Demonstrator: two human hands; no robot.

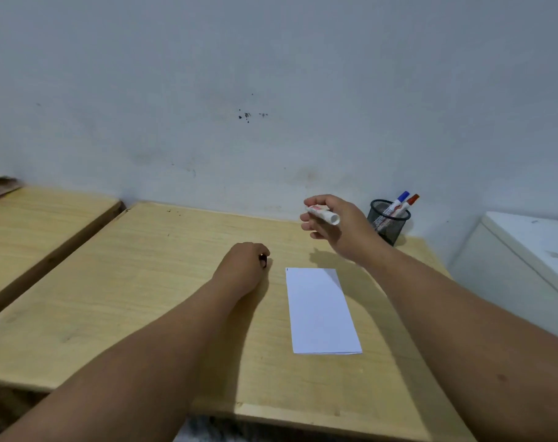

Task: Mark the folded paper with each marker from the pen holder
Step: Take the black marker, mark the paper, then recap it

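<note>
Right now your right hand (335,223) grasps a light, stiff, smooth marker (323,214) mid-barrel above the bench (143,282), your left hand (244,266) is clenched on its black cap (263,260), and the thin, flimsy paper (322,311) lies flat nearby.

I see a pale grey wall (271,74) with dark specks (247,115) and faint smudges. 2 light wood tables sit against it: the main table (143,282) and a second table (32,224) just left. A white cabinet (526,250) stands at right.
</note>
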